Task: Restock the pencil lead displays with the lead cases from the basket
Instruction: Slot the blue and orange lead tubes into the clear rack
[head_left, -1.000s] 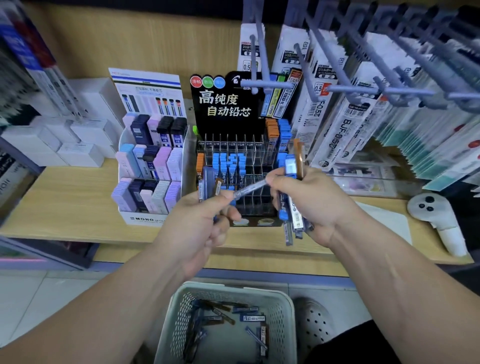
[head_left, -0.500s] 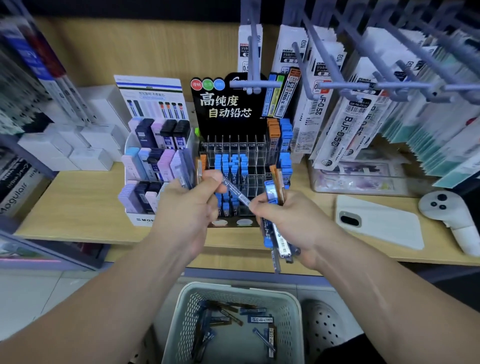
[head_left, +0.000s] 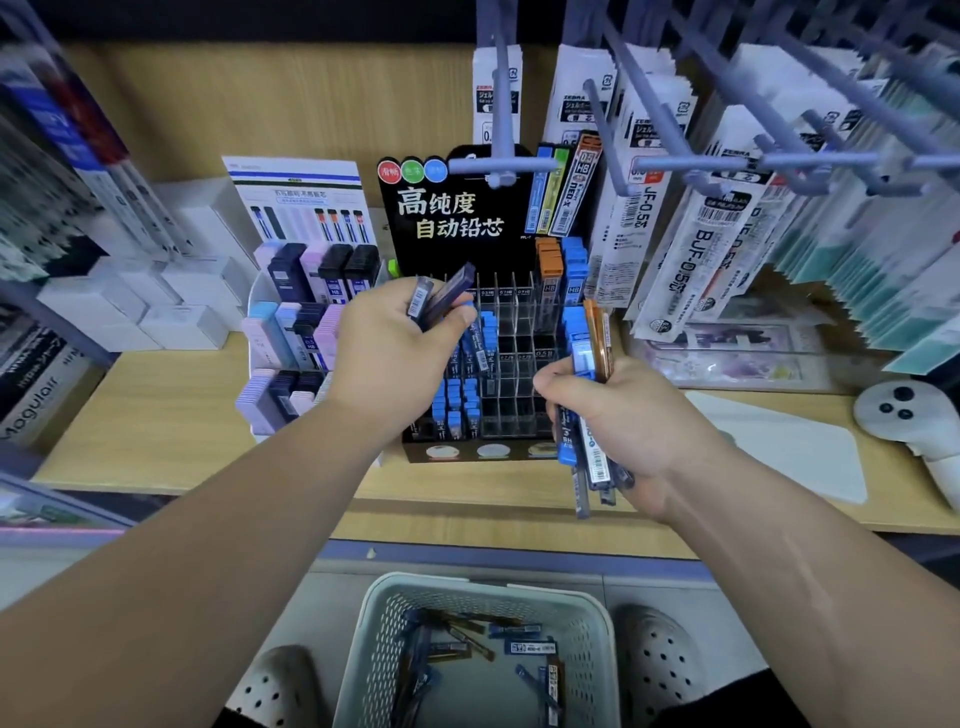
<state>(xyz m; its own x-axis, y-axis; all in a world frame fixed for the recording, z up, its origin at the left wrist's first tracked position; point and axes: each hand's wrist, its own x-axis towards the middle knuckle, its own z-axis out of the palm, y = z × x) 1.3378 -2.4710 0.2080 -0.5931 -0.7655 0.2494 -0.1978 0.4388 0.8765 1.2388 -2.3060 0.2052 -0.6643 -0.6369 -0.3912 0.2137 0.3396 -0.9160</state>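
We find both hands at work in front of the black lead display (head_left: 405, 249), which stands on the wooden worktop (head_left: 171, 415) at twelve o'clock from the middle of the view. The left hand (head_left: 395, 353) is curled round a few dark blue lead cases (head_left: 444, 296). Their upper ends fan out toward one o'clock past the thumb, over the display's back left compartments. At that hand's five o'clock, blue-capped cases (head_left: 457, 405) fill the display's left columns.

The right hand (head_left: 628, 421) lies at four o'clock from the left one, near it but apart, before the display's right edge. It grips a thick bundle of cases (head_left: 584, 358). Blue and orange ends stick up toward twelve o'clock past the forefinger. The labelled ends hang out under the palm toward six o'clock, over the worktop's front edge.

The white basket (head_left: 483, 584) stands on the floor at six o'clock, below both hands and well apart from them. More loose cases (head_left: 530, 647) lie crosswise on its bottom. We see a white perforated shoe at its eight o'clock (head_left: 275, 691) and another at its three o'clock (head_left: 660, 660).

A pastel case display (head_left: 291, 338) stands just beside the black one, at its nine o'clock and partly behind the left wrist. Hanging refill packs (head_left: 675, 234) crowd the hooks from one to two o'clock. A white controller (head_left: 904, 415) rests on the worktop at three o'clock from the right hand, with a flat white slab (head_left: 779, 447) between them.
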